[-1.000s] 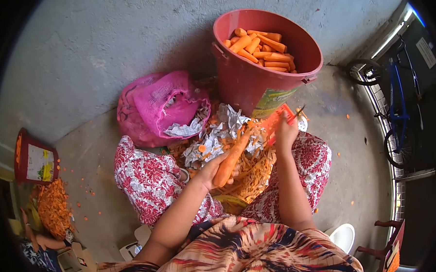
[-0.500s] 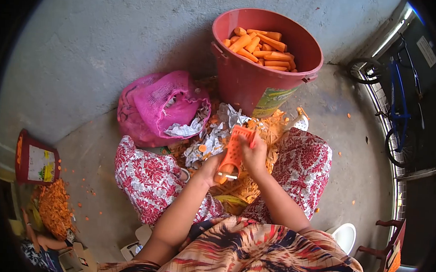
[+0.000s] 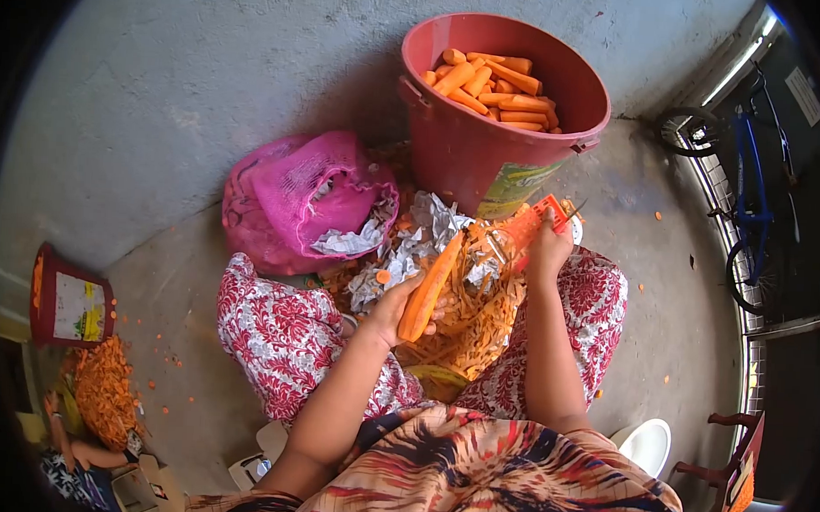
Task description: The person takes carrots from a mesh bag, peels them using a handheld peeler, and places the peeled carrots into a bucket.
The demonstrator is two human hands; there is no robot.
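Observation:
A peeled-looking carrot (image 3: pixel 430 289) rests in my left hand (image 3: pixel 395 312), whose fingers wrap its thick lower end while the tip points up and away. Over to the right, my right hand (image 3: pixel 549 248) is closed on an orange-red peeler (image 3: pixel 525 226) with a perforated body. A thin pointed blade (image 3: pixel 577 210) sticks out beside that hand; its handle is hidden. Below both hands, a heap of carrot peelings (image 3: pixel 466 336) lies between the legs, with crumpled newspaper (image 3: pixel 434 219) at its far side.
Beyond the heap stands a large red bucket (image 3: pixel 487 159) holding several carrots (image 3: pixel 500 86). A pink mesh sack (image 3: pixel 289 191) sits left of it. Another person's arm (image 3: pixel 73 438), a smaller red bucket (image 3: pixel 46 309) and more peelings (image 3: pixel 107 394) are far left. A bicycle (image 3: pixel 751 207) stands right.
My right hand has moved right and away with the peeler, apart from my left hand. The carrot, earlier mostly hidden behind the peeler, now shows along its length.

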